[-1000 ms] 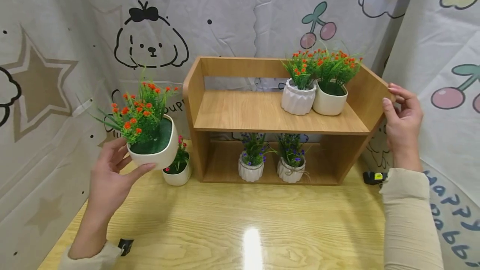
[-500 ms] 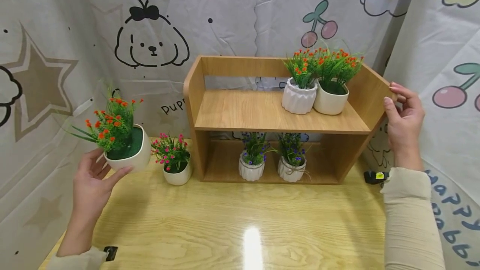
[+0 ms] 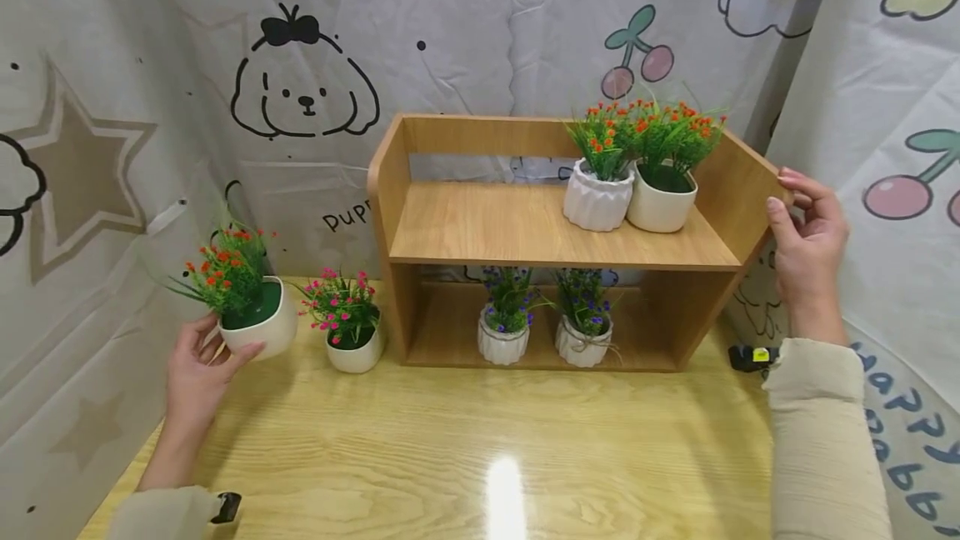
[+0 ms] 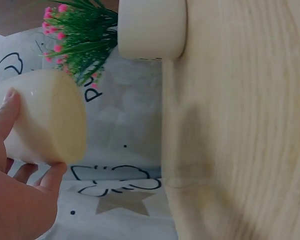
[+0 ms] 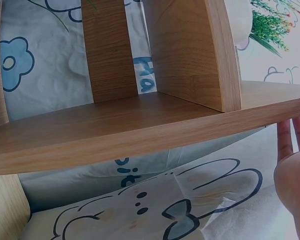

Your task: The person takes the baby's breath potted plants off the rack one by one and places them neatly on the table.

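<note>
My left hand (image 3: 198, 377) grips a white flowerpot (image 3: 262, 323) of orange artificial flowers, thumb on the near side and fingers beneath and behind. The pot leans a little to the left. In the left wrist view this flowerpot (image 4: 40, 117) hangs apart from the tabletop. Just right of it, a white pot with pink flowers (image 3: 356, 348) stands on the table beside the shelf. My right hand (image 3: 813, 248) pinches the front edge of the right side panel of the wooden two-tier shelf (image 3: 480, 223). In the right wrist view the fingers (image 5: 285, 140) touch that panel's outer side.
On the upper shelf, a ribbed white pot (image 3: 597, 198) and a smooth white pot (image 3: 662, 202) with orange flowers stand at the right. Two ribbed pots with purple flowers, a left one (image 3: 503, 342) and a right one (image 3: 583, 346), occupy the lower tier. Printed curtains (image 3: 450, 40) enclose the table (image 3: 420, 440).
My left hand has carried the orange-flowered pot left, away from in front of the pink-flowered pot, then lowered it toward the table. My right hand stays on the shelf panel.
</note>
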`<state>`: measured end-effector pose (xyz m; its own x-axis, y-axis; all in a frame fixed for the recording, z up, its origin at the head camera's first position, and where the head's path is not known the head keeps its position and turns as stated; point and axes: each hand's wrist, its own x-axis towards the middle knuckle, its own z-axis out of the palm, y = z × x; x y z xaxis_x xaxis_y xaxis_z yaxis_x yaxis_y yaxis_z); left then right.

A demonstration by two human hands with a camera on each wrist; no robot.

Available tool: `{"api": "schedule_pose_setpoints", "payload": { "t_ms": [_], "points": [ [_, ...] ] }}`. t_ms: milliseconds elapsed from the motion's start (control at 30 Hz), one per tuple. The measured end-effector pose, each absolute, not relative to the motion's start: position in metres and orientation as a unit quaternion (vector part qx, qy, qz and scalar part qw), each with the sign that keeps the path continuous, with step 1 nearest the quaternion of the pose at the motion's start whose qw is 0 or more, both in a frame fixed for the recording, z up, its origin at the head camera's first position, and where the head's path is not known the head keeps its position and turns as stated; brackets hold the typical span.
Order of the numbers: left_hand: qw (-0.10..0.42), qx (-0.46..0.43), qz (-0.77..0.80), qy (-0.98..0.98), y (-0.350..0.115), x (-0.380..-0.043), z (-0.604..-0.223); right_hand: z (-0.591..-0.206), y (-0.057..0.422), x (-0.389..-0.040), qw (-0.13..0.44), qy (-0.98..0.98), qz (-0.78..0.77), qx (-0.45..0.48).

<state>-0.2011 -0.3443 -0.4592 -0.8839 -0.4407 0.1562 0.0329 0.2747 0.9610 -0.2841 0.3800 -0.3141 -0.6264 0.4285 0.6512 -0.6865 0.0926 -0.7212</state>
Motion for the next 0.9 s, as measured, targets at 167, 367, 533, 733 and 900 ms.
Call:
{"api": "schedule_pose_setpoints", "payload": {
  "t_ms": [167,367,533,733,900],
  "points": [
    [0.158,0.148,-0.6,-0.77,-0.345,-0.209,-0.472,-0.315,0.384,-0.281,0.42,-0.61,0.663,0.104],
    [0.128,0.138,-0.613,-0.767,-0.35,-0.217,-0.486,-0.314,0.383,-0.282,0.414,-0.609,0.669,0.106],
    [0.098,0.127,-0.585,-0.795,-0.355,-0.223,-0.502,-0.313,0.38,-0.282,0.413,-0.61,0.668,0.104],
    [0.074,0.107,-0.584,-0.801,-0.357,-0.23,-0.516,-0.312,0.378,-0.283,0.412,-0.607,0.671,0.108],
    [0.062,0.102,-0.576,-0.809,-0.356,-0.237,-0.52,-0.313,0.379,-0.283,0.413,-0.608,0.67,0.108]
  ]
}}
